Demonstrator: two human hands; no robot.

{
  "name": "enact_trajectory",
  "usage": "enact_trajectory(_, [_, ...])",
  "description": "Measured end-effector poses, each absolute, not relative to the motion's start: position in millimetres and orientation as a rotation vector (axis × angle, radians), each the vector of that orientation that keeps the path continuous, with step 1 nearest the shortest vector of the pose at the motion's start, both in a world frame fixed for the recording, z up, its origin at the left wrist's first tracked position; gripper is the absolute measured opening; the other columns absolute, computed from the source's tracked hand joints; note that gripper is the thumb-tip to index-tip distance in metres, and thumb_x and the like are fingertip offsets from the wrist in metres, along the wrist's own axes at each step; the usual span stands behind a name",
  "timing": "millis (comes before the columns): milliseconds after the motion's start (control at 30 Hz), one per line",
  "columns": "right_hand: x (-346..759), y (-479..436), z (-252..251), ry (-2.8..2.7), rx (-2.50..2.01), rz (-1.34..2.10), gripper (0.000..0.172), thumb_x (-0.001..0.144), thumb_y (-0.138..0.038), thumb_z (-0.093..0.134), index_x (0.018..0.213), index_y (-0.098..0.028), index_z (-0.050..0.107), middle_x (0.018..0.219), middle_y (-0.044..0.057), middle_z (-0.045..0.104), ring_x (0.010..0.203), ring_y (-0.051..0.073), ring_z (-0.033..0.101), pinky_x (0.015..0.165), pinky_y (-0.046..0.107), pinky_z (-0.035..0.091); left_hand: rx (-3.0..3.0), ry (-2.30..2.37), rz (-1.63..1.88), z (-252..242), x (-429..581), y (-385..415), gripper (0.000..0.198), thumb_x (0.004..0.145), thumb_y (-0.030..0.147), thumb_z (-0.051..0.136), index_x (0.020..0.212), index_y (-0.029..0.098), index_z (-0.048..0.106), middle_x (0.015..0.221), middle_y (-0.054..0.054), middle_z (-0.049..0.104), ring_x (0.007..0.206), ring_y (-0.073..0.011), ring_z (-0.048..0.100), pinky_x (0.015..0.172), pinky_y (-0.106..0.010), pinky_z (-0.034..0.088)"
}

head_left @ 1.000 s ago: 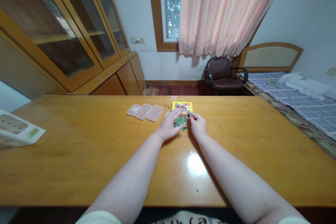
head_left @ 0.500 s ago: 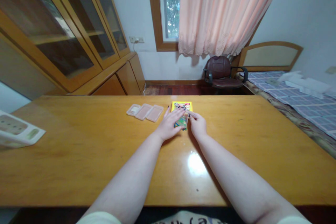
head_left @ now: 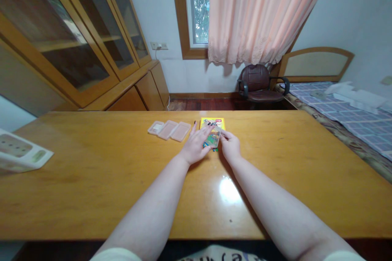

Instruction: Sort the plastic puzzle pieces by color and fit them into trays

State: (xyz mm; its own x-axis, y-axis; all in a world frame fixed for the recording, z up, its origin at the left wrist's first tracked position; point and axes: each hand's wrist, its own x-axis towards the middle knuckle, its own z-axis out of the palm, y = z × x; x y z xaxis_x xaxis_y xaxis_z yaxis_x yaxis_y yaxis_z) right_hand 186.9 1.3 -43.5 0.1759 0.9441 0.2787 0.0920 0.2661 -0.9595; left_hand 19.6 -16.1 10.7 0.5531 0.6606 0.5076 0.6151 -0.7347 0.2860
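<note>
Near the far middle of the table, my hands hold a small clear plastic box (head_left: 214, 138) with green and other coloured pieces showing through it. My left hand (head_left: 195, 145) spans its left side, with the thumb at the near end and fingertips at the far end; the index finger sticks up. At the right edge, my right hand (head_left: 230, 145) pinches the box between thumb and fingers. A yellow printed packet (head_left: 222, 121) lies just behind, partly covered by the fingers and box. Small blue and green bits show by the box's near end.
Left of my hands lie several pinkish clear plastic cases (head_left: 180, 131) in an overlapping row. A white carton with a window (head_left: 38, 159) stands at the left of the wooden table (head_left: 128, 195). Beyond are a brown office chair (head_left: 257, 81) and a bed (head_left: 346, 102).
A clear flap, tilted up at the right fingers before, now lies flatter over the box. Both hands have barely shifted.
</note>
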Motion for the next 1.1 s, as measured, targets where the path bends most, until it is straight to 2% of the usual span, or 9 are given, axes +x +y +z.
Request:
enact_trajectory(100, [188.1,0.7,-41.1,-1.215,-1.170,0.830,0.032,0.077,-0.023,0.052,0.102,-0.016,0.069,0.107,0.008,0.068,0.102,0.022,0.062,0.096,0.040,0.044,2.702,1.106,0.860,15.0,18.4,-17.0,0.073,0.081,0.032,0.059,0.143,0.023,0.022,0.139,-0.011,0.044,0.128,-0.0250,0.041,0.113,-0.055,-0.004])
enact_trajectory(200, [189.1,1.5,-41.6,-1.186,-1.213,0.799,0.032,0.076,-0.021,0.050,0.101,-0.015,0.069,0.106,0.009,0.069,0.100,0.022,0.063,0.094,0.040,0.046,2.681,1.078,0.888,13.7,18.0,-15.6,0.075,0.079,0.032,0.062,0.143,0.024,0.022,0.137,-0.010,0.046,0.127,-0.0251,0.043,0.113,-0.055,-0.002])
enact_trajectory(367, [187.2,-3.4,-39.8,-1.379,-1.194,0.712,0.035,0.076,-0.021,0.049,0.105,-0.018,0.067,0.109,0.008,0.068,0.101,0.023,0.062,0.093,0.041,0.046,2.449,1.176,1.187,0.5,19.4,-8.9,0.078,0.075,0.033,0.066,0.141,0.022,0.026,0.137,-0.011,0.046,0.127,-0.0253,0.041,0.114,-0.050,0.017])
enact_trajectory(500, [181.8,-13.4,-33.3,-1.693,-1.004,0.608,0.051,0.069,-0.016,0.054,0.120,-0.019,0.057,0.124,0.008,0.059,0.116,0.023,0.052,0.103,0.040,0.037,2.003,1.264,1.478,-11.8,25.1,-2.1,0.071,0.073,0.029,0.067,0.135,0.023,0.034,0.136,-0.011,0.044,0.127,-0.0236,0.041,0.109,-0.043,0.031])
enact_trajectory(600, [178.1,-16.7,-31.5,-1.766,-1.054,0.522,0.061,0.068,-0.022,0.062,0.128,-0.017,0.050,0.127,0.012,0.055,0.116,0.025,0.052,0.101,0.041,0.039,1.723,1.171,1.529,-19.8,31.4,1.5,0.070,0.070,0.021,0.068,0.132,0.022,0.033,0.133,-0.012,0.045,0.122,-0.0214,0.047,0.104,-0.039,0.038])
enact_trajectory(733, [178.0,-15.6,-33.4,-1.758,-1.197,0.421,0.051,0.074,-0.029,0.062,0.123,-0.019,0.055,0.118,0.012,0.062,0.107,0.025,0.058,0.095,0.040,0.043,1.622,1.167,1.409,-24.8,34.6,1.3,0.074,0.068,0.017,0.069,0.132,0.024,0.032,0.131,-0.012,0.046,0.107,-0.0192,0.056,0.094,-0.037,0.047])
enact_trajectory(833, [179.9,-16.3,-33.1,-1.770,-1.218,0.390,0.042,0.079,-0.030,0.057,0.120,-0.019,0.058,0.114,0.011,0.064,0.104,0.025,0.059,0.093,0.038,0.044,1.766,1.253,1.334,-20.0,32.1,-2.0,0.070,0.070,0.020,0.068,0.133,0.023,0.035,0.134,-0.012,0.043,0.102,-0.0187,0.058,0.093,-0.037,0.047])
enact_trajectory(967, [181.2,-18.9,-30.5,-1.795,-1.210,0.429,0.041,0.081,-0.030,0.054,0.120,-0.020,0.058,0.113,0.010,0.064,0.102,0.024,0.060,0.091,0.037,0.045,1.971,1.306,1.307,-9.1,28.7,-5.4,0.054,0.076,0.025,0.062,0.127,0.021,0.045,0.129,-0.011,0.047,0.115,-0.0225,0.050,0.097,-0.038,0.044])
enact_trajectory(1100, [181.5,-19.1,-29.5,-1.820,-1.208,0.470,0.039,0.082,-0.029,0.052,0.120,-0.021,0.058,0.111,0.009,0.066,0.097,0.024,0.061,0.087,0.037,0.047,2.065,1.311,1.291,-6.1,28.9,-6.2,0.048,0.079,0.024,0.060,0.125,0.024,0.048,0.126,-0.007,0.051,0.120,-0.0208,0.046,0.103,-0.037,0.039])
